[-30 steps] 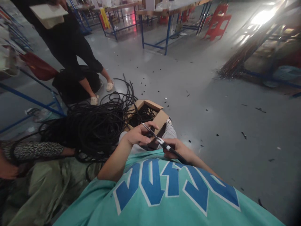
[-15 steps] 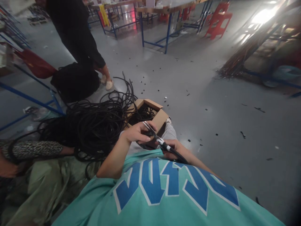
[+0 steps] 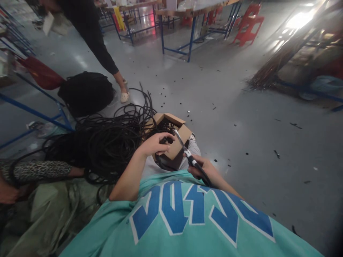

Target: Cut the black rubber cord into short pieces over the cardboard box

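My left hand [image 3: 154,144] is above the near side of an open cardboard box [image 3: 180,141], its fingers curled round a black cable [image 3: 162,152]. My right hand [image 3: 202,166], to its right, grips black-handled shears [image 3: 187,153] whose metal blades point up and away, nearly together. The blade tips are apart from my left hand. Inside the box lie many short black pieces [image 3: 166,125]. A big tangle of black cable [image 3: 107,142] lies on the floor to the left of the box.
A person in dark trousers [image 3: 99,46] stands beyond a black bundle [image 3: 85,92]. Another person's patterned sleeve [image 3: 37,169] is at the left edge. Tables with blue legs [image 3: 190,39] and red stools [image 3: 249,28] stand farther off. Small black scraps [image 3: 215,160] dot the floor.
My right hand and the shears have moved right, away from my left hand, and the spread blades have come nearly together. The standing person has leaned left, with a pale object now showing.
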`<state>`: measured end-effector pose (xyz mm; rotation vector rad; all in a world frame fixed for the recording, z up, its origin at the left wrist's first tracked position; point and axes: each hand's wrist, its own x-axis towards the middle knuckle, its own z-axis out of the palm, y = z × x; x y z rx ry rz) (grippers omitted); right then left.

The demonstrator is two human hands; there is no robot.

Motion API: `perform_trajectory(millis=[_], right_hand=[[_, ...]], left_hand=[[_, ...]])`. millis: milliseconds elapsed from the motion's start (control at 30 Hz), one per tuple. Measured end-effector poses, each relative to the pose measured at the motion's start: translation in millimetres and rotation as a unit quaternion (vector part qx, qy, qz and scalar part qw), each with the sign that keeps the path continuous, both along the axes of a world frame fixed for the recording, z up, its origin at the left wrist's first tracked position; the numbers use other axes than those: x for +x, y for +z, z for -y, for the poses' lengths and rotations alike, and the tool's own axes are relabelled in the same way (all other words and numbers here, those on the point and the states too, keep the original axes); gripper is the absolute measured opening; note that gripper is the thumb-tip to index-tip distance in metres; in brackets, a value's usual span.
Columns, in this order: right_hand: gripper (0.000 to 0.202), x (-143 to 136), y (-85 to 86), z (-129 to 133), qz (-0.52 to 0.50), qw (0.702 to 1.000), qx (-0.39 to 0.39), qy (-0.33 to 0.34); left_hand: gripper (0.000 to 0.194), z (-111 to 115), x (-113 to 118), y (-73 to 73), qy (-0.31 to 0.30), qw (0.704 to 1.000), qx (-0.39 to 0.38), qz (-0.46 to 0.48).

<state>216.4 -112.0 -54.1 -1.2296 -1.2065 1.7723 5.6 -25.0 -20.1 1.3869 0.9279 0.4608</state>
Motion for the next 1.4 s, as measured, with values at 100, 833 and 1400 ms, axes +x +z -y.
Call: perform_trajectory(millis=[100, 833, 1400], right_hand=[[0.052, 8.1, -9.4, 0.7, 0.010, 0.998, -0.005, -0.068], [0.058, 10.7, -34.2, 4.9, 0.009, 0.990, -0.057, -0.126], [0.069, 9.7, 1.3, -3.4, 0.136, 0.987, 0.067, 0.058]], left_hand=[[0.033, -19.9, -0.1, -13.2, 0.083, 0.996, -0.007, 0.024], [0.041, -72.7, 4.1, -72.9, 0.235, 0.957, -0.047, 0.165], [0.026, 29.4, 14.9, -16.6, 0.259, 0.954, 0.119, 0.088]])
